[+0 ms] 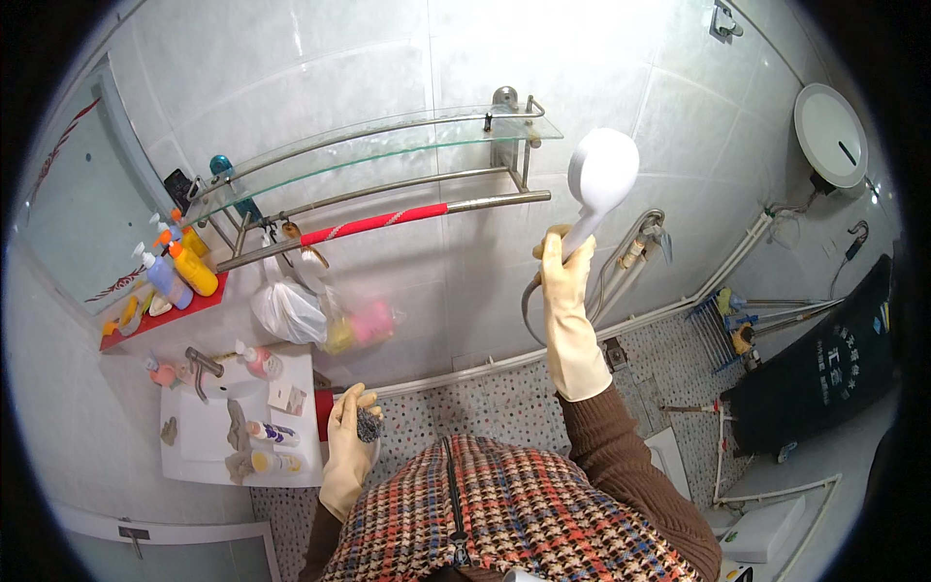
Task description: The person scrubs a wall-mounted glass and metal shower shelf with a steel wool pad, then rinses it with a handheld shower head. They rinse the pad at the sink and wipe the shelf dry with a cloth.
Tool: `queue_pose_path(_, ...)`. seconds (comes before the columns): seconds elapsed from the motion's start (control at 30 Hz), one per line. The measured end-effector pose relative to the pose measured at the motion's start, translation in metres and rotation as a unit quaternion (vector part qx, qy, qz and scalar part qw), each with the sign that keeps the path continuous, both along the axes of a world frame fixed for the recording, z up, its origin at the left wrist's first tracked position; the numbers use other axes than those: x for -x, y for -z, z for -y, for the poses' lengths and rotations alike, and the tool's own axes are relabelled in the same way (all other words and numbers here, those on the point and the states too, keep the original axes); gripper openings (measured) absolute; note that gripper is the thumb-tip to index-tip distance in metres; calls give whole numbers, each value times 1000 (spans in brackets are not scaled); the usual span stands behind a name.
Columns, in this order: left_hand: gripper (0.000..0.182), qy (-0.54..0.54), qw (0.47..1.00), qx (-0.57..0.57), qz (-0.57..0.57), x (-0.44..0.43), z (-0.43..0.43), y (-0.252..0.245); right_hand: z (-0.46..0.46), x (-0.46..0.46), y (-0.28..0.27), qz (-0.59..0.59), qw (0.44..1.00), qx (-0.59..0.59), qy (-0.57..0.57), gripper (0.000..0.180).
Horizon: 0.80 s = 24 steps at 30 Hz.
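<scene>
My right hand (567, 269), in a cream rubber glove, grips the handle of a white shower head (604, 171). The head is raised in front of the tiled wall, to the right of a glass shelf (378, 149) with metal rails. A grey hose (529, 313) hangs from the handle behind the glove. Low on the left, my left hand (345, 444) wears a matching glove and holds a dark steel-wool scourer (369, 425). That hand is just right of the white washbasin (211, 429). No water is plainly visible coming from the shower head.
Pump bottles (190, 268) stand on a red ledge (207, 302) at the left. Plastic bags (291, 313) hang from the rail, whose bar has a red wrapping (374, 223). Bottles and cloths lie on the basin. Pipes and a tap (662, 240) are right of my right hand.
</scene>
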<state>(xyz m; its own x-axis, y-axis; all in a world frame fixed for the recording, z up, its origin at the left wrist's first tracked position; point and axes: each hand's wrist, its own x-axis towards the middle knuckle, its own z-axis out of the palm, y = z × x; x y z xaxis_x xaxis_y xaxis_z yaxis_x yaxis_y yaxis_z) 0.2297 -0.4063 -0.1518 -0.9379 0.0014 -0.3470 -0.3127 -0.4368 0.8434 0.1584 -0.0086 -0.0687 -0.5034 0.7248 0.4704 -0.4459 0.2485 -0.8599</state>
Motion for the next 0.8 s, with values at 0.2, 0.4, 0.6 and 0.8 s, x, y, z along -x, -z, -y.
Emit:
queue_pose_path(0.2,32,-17,1000,18,1,-11,5,5,-3,7,3,41,998,46,-8,30)
queue_pose_path(0.4,34,25,990,114,-82,-20,8,8,-1,10,9,42,998,16,-37,27)
queue_pose_path(0.6,36,-5,999,41,-20,-21,0,2,18,21,28,6,991,-133,-11,22)
queue_pose_path(0.8,39,-7,993,103,-63,-28,5,6,26,10,29,57,991,82,-87,24)
